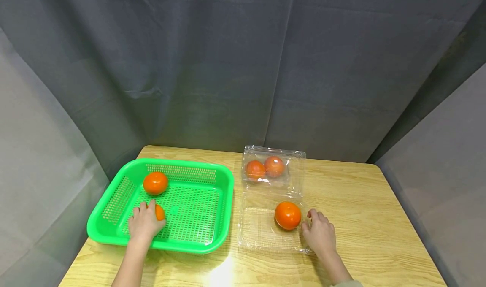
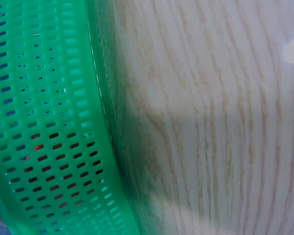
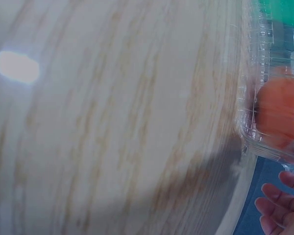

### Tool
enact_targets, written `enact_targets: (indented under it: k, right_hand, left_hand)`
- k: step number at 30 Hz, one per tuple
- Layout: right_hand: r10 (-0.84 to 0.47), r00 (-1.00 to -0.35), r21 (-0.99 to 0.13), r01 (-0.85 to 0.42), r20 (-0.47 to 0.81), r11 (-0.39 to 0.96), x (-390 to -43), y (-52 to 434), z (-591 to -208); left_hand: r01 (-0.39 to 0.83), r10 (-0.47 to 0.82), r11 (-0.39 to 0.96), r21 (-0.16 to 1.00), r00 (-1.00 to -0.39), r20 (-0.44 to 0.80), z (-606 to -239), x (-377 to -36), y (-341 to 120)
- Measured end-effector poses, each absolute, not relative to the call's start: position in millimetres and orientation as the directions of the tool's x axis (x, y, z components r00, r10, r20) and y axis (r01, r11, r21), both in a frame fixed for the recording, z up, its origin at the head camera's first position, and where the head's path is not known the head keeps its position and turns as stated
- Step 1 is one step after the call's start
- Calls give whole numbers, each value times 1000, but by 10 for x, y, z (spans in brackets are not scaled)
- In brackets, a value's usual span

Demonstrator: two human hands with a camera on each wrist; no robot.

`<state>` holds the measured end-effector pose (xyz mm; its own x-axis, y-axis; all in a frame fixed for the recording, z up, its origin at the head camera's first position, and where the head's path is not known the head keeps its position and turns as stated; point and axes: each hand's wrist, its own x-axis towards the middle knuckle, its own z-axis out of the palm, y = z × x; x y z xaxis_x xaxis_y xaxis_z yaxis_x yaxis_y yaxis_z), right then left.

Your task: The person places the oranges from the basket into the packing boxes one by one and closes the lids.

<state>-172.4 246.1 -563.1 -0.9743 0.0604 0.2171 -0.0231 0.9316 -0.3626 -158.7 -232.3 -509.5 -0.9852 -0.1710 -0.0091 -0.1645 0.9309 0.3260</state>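
Note:
In the head view my left hand [image 1: 145,223] is inside the green basket [image 1: 228,202], gripping a glossy round orange fruit [image 1: 160,212] that it partly covers. A second fruit of that kind [image 1: 155,183] sits behind it in the basket. My right hand [image 1: 320,233] is at the right edge of the open clear plastic clamshell box [image 1: 258,243], fingers loosely bent and holding nothing. Just left of its fingertips, a fruit [image 1: 287,215] lies in the box's near half. The right wrist view shows this hand's fingers [image 3: 274,203] apart from the fruit [image 3: 282,112].
Two more fruits [image 1: 265,168] show at the box's far half, seen through clear plastic. Basket and box stand side by side on a wooden table [image 1: 360,211]. A dark grey curtain [image 1: 212,67] hangs behind the table, with lighter cloth at both sides.

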Motion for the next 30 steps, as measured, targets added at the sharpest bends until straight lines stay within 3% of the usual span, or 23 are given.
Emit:
enact_targets:
  k: [13, 30]
  right_hand:
    - [65, -973, -365, -20, 220, 931, -1721, 2454, -5630]
    - [55, -965, -364, -43, 255, 931, -1701, 2450, -5610]
  left_hand:
    - [-158, -179, 923, 351, -983, 28, -5129, -1603, -2330]
    - [-84, -172, 916, 393, -966, 195, -5081, -1680, -2167]
